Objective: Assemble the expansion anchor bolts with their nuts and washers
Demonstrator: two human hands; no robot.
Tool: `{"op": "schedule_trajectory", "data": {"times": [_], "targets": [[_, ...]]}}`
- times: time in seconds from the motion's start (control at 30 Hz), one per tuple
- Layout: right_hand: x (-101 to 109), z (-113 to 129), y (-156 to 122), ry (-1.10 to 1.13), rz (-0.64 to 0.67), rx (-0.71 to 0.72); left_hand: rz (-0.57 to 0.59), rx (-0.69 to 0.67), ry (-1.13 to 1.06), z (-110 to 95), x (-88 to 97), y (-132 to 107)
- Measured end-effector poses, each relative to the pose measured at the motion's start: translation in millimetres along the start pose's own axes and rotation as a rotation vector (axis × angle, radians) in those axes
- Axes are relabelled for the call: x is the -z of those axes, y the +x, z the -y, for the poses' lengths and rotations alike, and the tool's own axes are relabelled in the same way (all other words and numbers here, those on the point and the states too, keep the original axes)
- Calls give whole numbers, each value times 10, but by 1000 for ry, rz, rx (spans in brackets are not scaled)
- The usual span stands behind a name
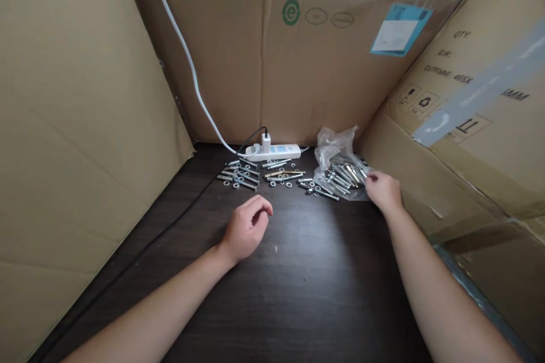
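Your L hand is over the near part of the dark tabletop, a bit L of the middle. Its fingers curl in loosely, w/ a small gap by the thumb; nothing shows in them, but you can't see all the way inside. Your R hand is at the R edge of the clear plastic bag. Its fingers bend in close to the thumb, right by the bolt ends. Can't tell if they pinch the bag, a bolt, or just touch.

The bag lies on the tabletop, R of center, w/ its top all crumpled up. Lots of shiny bagged bolts lie in it, side by side. Just L of it, a few loose bolts lie w/ rings next to them. Two more piles sit further L: the mid pile, w/ a brown-gold bolt, some nuts and washers, & the L pile, w/ bolts lying on each other.

Right behind the piles is a white power strip w/ a white charger stuck in it. A white cord hangs down to the strip's L end. A black cord runs from the charger to the near L. Big cardboard boxes stand L, R & back.
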State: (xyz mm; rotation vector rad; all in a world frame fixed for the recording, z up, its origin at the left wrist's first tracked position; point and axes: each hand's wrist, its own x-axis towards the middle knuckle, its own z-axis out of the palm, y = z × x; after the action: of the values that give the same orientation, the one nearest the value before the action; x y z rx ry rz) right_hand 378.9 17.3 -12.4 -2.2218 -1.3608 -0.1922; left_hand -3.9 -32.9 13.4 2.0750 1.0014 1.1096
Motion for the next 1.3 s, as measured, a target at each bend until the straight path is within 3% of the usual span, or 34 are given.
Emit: {"op": "schedule_trajectory", "data": {"times": [0.1,0.27,0.37,0.47,0.6,0.8,1.3], "targets": [[84,24,-29,-18,-6,43,-13,3,1,57,29,29],[353,311,-265,86,-175,117,-68,60,68,203,136,123],[416,565,-533,205,-32,231,-83,76,88,248,171,153],[346,728,-767,203,126,389,-49,56,71,247,161,147],[209,744,-866,86,199,421,-15,35,74,228,134,125],[131,710,-836,13,227,377,33,21,70,230,119,112],[-21,828,-841,213,192,369,100,29,65,236,103,113]]}}
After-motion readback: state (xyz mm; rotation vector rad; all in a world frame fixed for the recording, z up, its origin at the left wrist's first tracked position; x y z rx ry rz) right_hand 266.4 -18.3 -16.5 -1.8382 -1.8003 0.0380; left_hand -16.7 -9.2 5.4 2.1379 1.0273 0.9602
